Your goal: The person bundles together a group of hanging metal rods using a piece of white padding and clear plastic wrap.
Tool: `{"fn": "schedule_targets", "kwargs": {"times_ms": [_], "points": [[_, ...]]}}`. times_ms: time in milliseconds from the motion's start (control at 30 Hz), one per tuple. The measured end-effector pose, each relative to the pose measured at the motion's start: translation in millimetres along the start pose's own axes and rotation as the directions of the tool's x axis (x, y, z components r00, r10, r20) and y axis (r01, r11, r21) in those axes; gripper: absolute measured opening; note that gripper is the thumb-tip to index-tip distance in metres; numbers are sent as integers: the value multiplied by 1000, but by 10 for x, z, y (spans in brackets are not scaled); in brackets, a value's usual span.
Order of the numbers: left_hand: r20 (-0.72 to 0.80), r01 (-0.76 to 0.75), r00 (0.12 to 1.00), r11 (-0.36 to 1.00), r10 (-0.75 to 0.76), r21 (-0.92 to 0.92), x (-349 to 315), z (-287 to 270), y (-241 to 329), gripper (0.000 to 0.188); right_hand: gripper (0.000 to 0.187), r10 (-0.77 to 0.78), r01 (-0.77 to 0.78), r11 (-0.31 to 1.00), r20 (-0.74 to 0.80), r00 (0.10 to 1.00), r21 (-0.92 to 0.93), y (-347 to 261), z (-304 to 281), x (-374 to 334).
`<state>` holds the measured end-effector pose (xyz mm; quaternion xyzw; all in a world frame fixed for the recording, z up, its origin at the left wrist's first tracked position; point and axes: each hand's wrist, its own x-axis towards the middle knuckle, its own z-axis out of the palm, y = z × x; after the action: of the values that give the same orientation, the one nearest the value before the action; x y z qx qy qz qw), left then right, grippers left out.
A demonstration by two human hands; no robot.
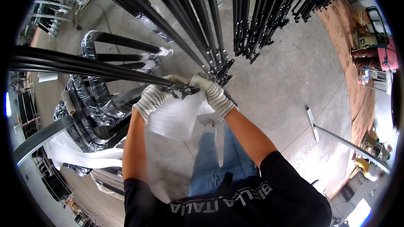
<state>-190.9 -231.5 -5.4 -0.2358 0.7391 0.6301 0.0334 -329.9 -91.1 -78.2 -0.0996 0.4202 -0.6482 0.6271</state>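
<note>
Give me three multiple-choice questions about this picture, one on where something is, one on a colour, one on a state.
1. Where is the white foam sheet?
A. on the floor
B. in both gloved hands, at the end of the black metal bars
C. on a shelf

2. What colour are the knit work gloves?
A. off-white
B. blue
C. orange

3. The left hand is:
A. hanging free
B. in a pocket
C. gripping the sheet

B: the sheet hangs between the left and right hand.
A: both gloves are pale.
C: its fingers close on the sheet.
</note>
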Motion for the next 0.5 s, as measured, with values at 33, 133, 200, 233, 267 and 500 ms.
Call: {"fn": "schedule_targets", "kwargs": {"times_ms": [33,133,200,233,267,500], "points": [[-39,75,996,997,-74,13,-17,-13,-89,26,25,-31,28,997,29,999,77,-74,29,-45],[-72,168,981,976,-180,-140,-154,-29,-204,27,28,-57,77,987,142,988,-141,-281,13,-89],[-26,142,989,979,-148,-148,-171,-26,-133,26,24,-80,103,970,108,991,-222,-283,14,-165],[-4,131,991,980,-133,-151,-183,-11,-91,26,23,-70,89,950,74,995,-300,-270,14,-179],[7,136,991,975,-137,-173,-179,15,-58,26,21,-62,72,924,40,997,-375,-254,13,-187],[105,32,994,995,-42,100,-162,61,-110,17,13,-128,97,977,-158,979,-190,53,39,-147]]}}
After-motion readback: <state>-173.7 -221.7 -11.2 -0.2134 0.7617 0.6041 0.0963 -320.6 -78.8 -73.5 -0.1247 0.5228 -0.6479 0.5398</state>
